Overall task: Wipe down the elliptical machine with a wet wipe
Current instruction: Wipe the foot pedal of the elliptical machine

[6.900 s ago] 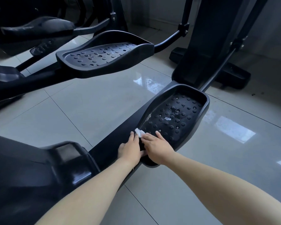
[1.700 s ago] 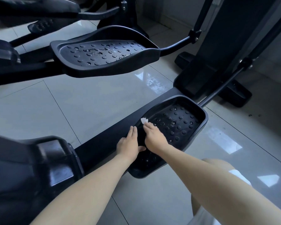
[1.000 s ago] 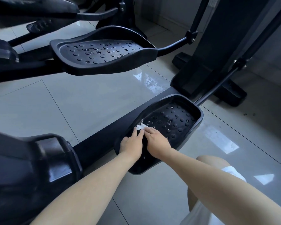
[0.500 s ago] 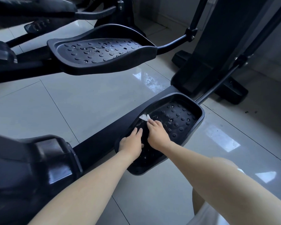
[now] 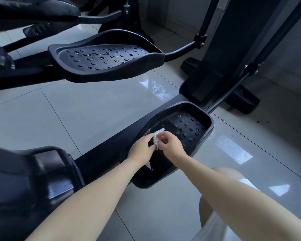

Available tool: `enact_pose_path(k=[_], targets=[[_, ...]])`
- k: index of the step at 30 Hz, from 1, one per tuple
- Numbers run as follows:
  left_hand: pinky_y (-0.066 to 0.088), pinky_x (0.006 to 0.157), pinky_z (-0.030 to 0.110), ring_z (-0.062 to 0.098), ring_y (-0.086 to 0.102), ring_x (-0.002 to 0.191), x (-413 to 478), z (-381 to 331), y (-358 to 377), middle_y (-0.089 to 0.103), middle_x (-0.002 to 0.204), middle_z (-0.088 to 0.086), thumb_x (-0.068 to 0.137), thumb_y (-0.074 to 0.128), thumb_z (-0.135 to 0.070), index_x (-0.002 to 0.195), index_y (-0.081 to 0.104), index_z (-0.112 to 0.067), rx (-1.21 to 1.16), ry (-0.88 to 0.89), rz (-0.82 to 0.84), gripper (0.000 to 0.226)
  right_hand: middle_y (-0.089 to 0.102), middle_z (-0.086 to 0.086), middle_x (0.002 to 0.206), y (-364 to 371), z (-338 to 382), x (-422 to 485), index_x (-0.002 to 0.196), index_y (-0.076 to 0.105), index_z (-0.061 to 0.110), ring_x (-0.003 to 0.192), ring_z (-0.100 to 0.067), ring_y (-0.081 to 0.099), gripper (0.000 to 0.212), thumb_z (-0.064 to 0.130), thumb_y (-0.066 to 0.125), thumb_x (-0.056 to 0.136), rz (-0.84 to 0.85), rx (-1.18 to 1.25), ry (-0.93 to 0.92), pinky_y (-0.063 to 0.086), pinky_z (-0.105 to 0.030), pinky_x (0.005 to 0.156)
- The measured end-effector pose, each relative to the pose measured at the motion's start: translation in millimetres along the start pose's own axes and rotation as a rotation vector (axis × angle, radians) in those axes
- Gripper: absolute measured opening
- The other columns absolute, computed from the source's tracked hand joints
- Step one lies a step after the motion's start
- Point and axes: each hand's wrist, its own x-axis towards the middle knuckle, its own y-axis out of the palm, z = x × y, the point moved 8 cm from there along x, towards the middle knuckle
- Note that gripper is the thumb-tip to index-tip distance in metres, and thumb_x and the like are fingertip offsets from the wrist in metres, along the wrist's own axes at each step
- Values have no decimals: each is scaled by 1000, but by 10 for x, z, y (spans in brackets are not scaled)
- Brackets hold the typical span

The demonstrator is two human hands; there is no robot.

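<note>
Both hands meet above the left half of the near pedal [image 5: 209, 122] of the elliptical machine [image 5: 221, 54]. The right hand [image 5: 170, 145] curls its fingers around a crumpled white wipe [image 5: 156, 137]; the left hand [image 5: 140, 149] pinches the same wipe between thumb and narrowly set fingers. The wipe sits just over the pedal's studded surface; whether it touches cannot be told. A second pedal [image 5: 104, 57] stands raised, beyond and left of the near pedal.
</note>
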Motion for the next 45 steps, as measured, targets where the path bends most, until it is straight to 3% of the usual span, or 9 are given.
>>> enact_pose_path(k=[4, 8, 12, 17, 22, 30, 36, 43, 45], targets=[[48, 93, 28, 13, 62, 112, 37, -13, 45, 70, 118, -13, 103, 54, -29, 128, 66, -37, -195, -36, 20, 29, 67, 9, 107, -79, 27, 14, 120, 65, 27, 86, 2, 64, 25, 20, 66, 96, -26, 53, -17, 44, -9, 68], [47, 91, 27, 12, 62, 110, 71, 7, 37, 71, 112, -11, 104, 54, -26, 120, 69, -32, -213, -53, -8, 24, 63, 8, 113, -55, 12, 36, 109, 68, 26, 101, -9, 62, 14, 23, 67, 96, -14, 6, -28, 45, -16, 77], [44, 89, 26, 11, 58, 111, 106, 37, 20, 63, 129, -8, 103, 56, -32, 125, 69, -28, -110, -24, -36, 26, 69, 6, 90, -103, 58, 99, 97, 64, 20, 86, -11, 66, 5, 20, 68, 95, -49, -69, -42, 50, -23, 70], [45, 106, 35, 14, 44, 142, 177, 69, 29, 24, 166, -15, 104, 54, -34, 155, 40, -31, 228, -8, 34, 53, 60, -2, 110, -276, 55, 360, 98, 71, 18, 99, -21, 57, 24, 4, 52, 100, -194, -321, -44, 41, -23, 69], [49, 97, 37, 25, 64, 114, 216, 135, 164, 8, 170, -12, 105, 50, -42, 158, 28, -29, 462, 20, 71, 59, 52, -9, 142, -178, 35, 567, 137, 61, 11, 129, -29, 46, 52, -10, 42, 94, -169, -618, -112, 36, -26, 92], [50, 96, 40, 28, 69, 88, 282, 146, 183, 9, 170, -15, 104, 51, -40, 158, 24, -35, 439, -5, 91, 61, 62, -6, 130, 287, 68, 453, 136, 62, 10, 105, -24, 49, 42, 8, 52, 95, 31, -809, -397, 45, -35, 95], [43, 104, 34, 24, 62, 74, 286, 172, 233, 7, 171, -12, 105, 49, -43, 159, 26, -27, 467, -10, 91, 61, 47, -9, 147, -148, 13, 558, 155, 36, 6, 127, -32, 41, 61, 0, 46, 94, -137, -872, -228, 43, -39, 101], [52, 91, 38, 32, 64, 86, 275, 148, 218, 5, 170, -14, 106, 47, -38, 161, 19, -33, 445, -22, 93, 62, 59, -8, 136, 242, 29, 422, 139, 59, 8, 116, -31, 51, 48, 2, 52, 91, 35, -792, -340, 46, -42, 99], [50, 95, 38, 32, 66, 91, 272, 150, 223, 5, 170, -14, 106, 47, -38, 161, 20, -32, 440, -23, 94, 61, 57, -8, 141, 237, 40, 370, 142, 56, 8, 120, -32, 51, 52, 3, 51, 90, 72, -844, -380, 46, -44, 100]])
